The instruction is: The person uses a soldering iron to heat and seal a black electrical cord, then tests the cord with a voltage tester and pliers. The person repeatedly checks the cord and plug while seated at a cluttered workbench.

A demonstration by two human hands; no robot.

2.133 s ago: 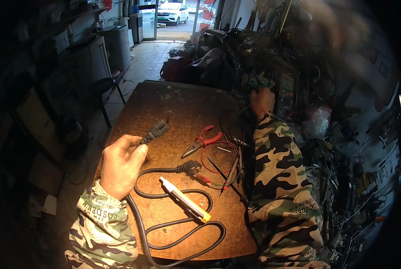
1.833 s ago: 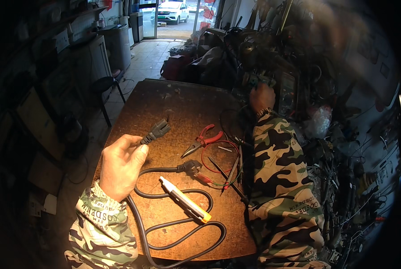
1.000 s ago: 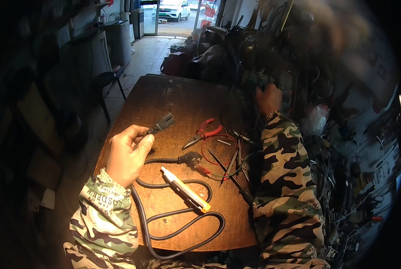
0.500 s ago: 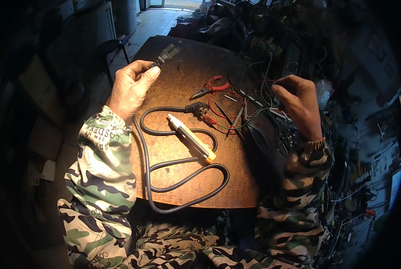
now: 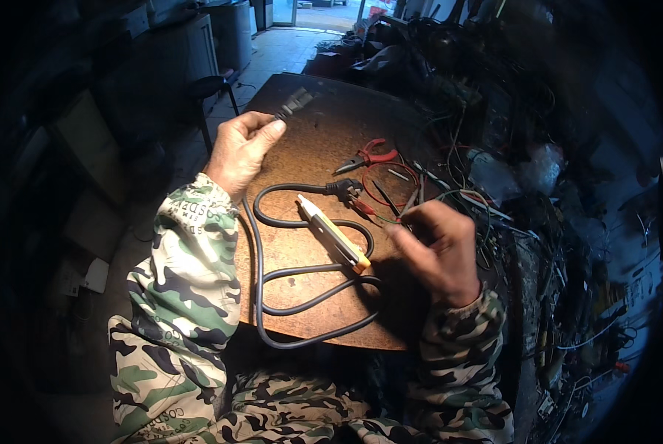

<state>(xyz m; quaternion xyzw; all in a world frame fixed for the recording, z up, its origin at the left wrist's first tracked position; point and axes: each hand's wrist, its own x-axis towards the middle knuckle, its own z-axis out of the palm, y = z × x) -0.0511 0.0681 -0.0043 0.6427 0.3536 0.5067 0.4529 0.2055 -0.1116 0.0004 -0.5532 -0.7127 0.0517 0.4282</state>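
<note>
My left hand (image 5: 242,152) pinches the black connector (image 5: 296,102) of a power cord (image 5: 259,296) between thumb and fingers, holding it above the far left of the table. The cord runs down from the hand and lies in loops on the wood, ending in a black plug (image 5: 346,188). Across those loops lies a white and yellow pen-shaped tester (image 5: 331,233), its pale tip pointing away from me. To its right hovers my right hand (image 5: 444,251), fingers bent and thumb apart from them, with nothing visible in between.
Red-handled pliers (image 5: 365,155) lie beyond the plug on the brown wooden table (image 5: 309,148). A red clip (image 5: 362,209) sits beside the plug, near thin wires and slim tools. Tangled cables and clutter crowd the right side. A dark stool (image 5: 209,87) stands at far left.
My right hand has come down leftward from over the wires toward the tester. The left hand still holds the connector. The whole view has shifted slightly.
</note>
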